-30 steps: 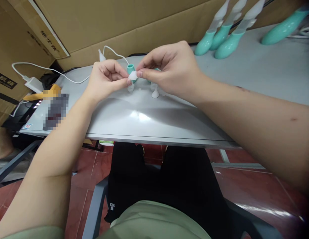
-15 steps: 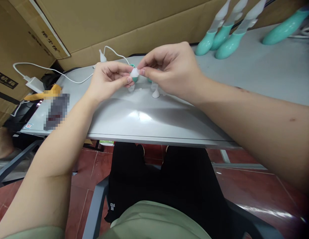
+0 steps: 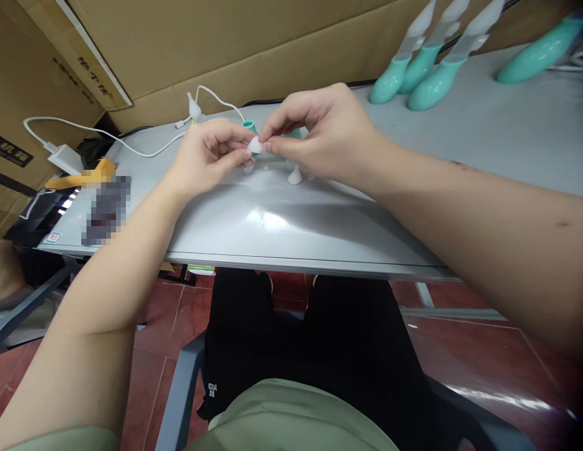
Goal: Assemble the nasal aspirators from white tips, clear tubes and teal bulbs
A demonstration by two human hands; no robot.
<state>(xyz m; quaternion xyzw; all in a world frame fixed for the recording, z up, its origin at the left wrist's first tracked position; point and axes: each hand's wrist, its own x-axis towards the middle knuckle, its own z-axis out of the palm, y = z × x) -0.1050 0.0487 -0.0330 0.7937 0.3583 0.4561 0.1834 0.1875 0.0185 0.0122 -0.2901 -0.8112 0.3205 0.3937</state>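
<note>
Both hands meet above the far middle of the grey table [image 3: 319, 219]. My left hand [image 3: 204, 153] is closed in a pinch on a small teal ring-shaped part [image 3: 248, 126] that peeks out behind the fingers. My right hand [image 3: 319, 134] pinches a small white cone-shaped tip [image 3: 255, 145] and holds it against the teal part. Just below the hands, a loose white tip [image 3: 295, 176] stands on the table, and another small white piece [image 3: 248, 168] lies under my left fingers.
Three teal-and-white devices [image 3: 423, 62] stand at the back right, with another teal one [image 3: 540, 53] further right. A white cable [image 3: 131, 141] runs to a white charger [image 3: 63, 158] at the left. Cardboard boxes [image 3: 225, 44] line the back. A blurred dark item [image 3: 106, 210] lies at the left edge.
The hands have shifted slightly. The white tip now sits lower in front of the teal part, which is more hidden by my fingers than a second ago.
</note>
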